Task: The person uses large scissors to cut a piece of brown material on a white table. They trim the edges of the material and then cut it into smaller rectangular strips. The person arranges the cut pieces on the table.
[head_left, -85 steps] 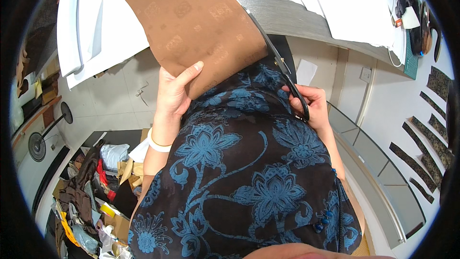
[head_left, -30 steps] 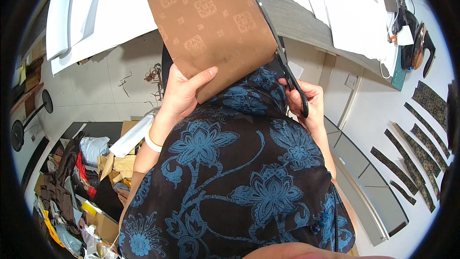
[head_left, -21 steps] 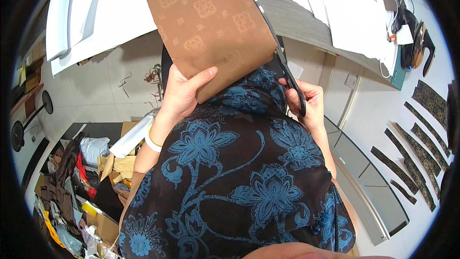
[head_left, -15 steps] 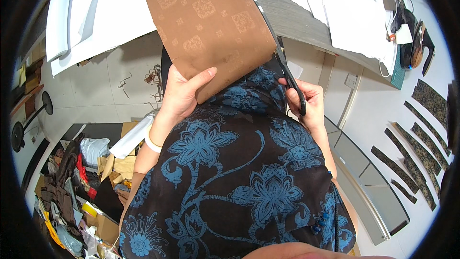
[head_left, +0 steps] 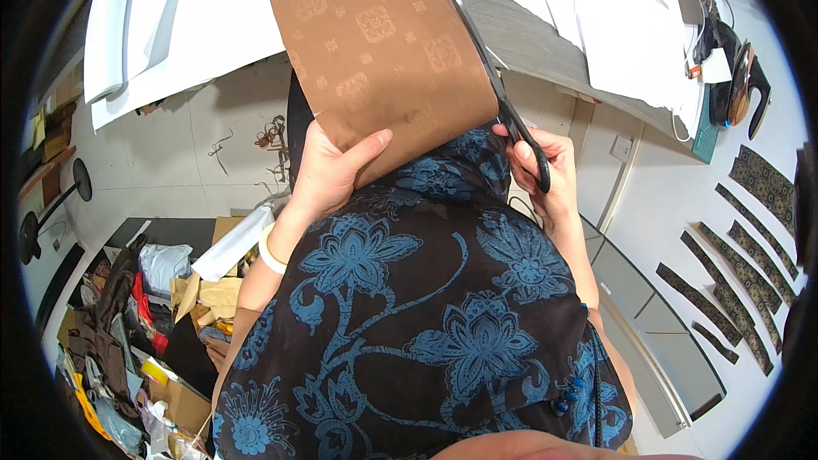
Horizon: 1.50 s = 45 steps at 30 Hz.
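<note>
In left grip [head_left: 334,170], corner of brown fabric [head_left: 388,47]

We are seeing a grey bench [head_left: 511,24], a white sheet [head_left: 217,13] hanging at its left and white papers [head_left: 630,17] spreading at its right, with a green mat [head_left: 706,132] sitting near the right end. Brown twisted bits [head_left: 273,138] are lying on the tiled floor [head_left: 170,149]. At lower left we are looking at a heap of mixed scraps [head_left: 109,336], a pale plastic bag [head_left: 164,268] resting among them. Dark patterned strips [head_left: 699,300] are showing at right.
</note>
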Motion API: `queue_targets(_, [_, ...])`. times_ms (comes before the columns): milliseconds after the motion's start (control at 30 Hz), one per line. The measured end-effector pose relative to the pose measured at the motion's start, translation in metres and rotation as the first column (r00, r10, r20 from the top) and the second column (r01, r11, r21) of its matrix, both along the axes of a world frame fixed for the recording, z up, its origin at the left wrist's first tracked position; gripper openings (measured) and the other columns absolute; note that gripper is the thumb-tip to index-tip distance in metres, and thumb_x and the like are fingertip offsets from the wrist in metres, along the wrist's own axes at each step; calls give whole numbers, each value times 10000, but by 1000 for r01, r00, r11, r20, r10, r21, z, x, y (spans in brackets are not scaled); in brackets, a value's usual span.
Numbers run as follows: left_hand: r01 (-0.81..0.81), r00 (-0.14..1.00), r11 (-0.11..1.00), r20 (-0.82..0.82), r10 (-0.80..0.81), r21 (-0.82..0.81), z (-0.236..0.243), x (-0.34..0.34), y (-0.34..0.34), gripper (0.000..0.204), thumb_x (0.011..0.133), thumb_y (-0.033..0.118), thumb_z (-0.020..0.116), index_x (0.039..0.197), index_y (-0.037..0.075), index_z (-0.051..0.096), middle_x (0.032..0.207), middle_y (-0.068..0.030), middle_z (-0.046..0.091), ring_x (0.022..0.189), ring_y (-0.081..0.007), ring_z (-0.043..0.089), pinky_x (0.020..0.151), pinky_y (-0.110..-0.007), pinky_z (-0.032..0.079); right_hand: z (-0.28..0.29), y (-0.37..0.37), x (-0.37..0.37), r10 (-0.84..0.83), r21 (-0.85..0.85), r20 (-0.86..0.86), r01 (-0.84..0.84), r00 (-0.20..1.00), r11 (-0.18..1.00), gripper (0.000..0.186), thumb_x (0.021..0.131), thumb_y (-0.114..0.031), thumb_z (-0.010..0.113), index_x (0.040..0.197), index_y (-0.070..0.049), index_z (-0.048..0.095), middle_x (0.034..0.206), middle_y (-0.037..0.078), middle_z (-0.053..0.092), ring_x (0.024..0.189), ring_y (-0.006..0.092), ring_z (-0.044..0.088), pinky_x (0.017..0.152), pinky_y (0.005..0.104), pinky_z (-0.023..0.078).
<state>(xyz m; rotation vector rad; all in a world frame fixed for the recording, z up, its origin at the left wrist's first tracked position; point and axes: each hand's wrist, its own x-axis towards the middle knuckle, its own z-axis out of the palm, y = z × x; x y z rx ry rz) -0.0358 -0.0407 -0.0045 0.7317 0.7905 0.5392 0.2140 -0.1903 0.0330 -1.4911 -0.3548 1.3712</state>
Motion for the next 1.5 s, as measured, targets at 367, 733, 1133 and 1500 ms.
queue_targets(367, [25,999,1000,-25,-26,-14,-1,-1,2,560,881,-59,734,1392,-28,506,1325,-142,618,1224,-242,609,1052,-397,502,-1,-4,0,-4,-20,23,5,1000,1000,341,923,-165,806,1199,24,739,657,-72,600,471,-3,431,421,194,272])
queue_targets(733, [35,999,999,-34,-34,23,-4,-2,-2,418,913,5,738,1302,-45,595,1234,-114,686,1128,-177,640,1005,-347,508,-4,-7,-8,-34,-7,13,34,999,999,325,927,-159,802,1199,8,741,676,-82,600,480,-11,423,428,187,253])
queue_targets(1133, [14,1000,999,-3,-13,44,-2,4,-1,378,924,5,731,1282,-43,619,1221,-98,694,1124,-165,638,1008,-347,505,-5,-6,-10,-44,-4,-2,44,999,999,336,937,-159,790,1214,20,725,677,-67,593,474,1,421,420,194,275])
queue_targets(1500, [103,995,987,-28,-100,126,-2,0,-3,360,931,40,727,1260,-53,615,1199,-93,694,1112,-163,630,992,-345,499,0,9,-5,-72,57,-78,76,994,995,293,945,-127,773,1187,33,732,664,-34,600,435,10,405,382,201,271])
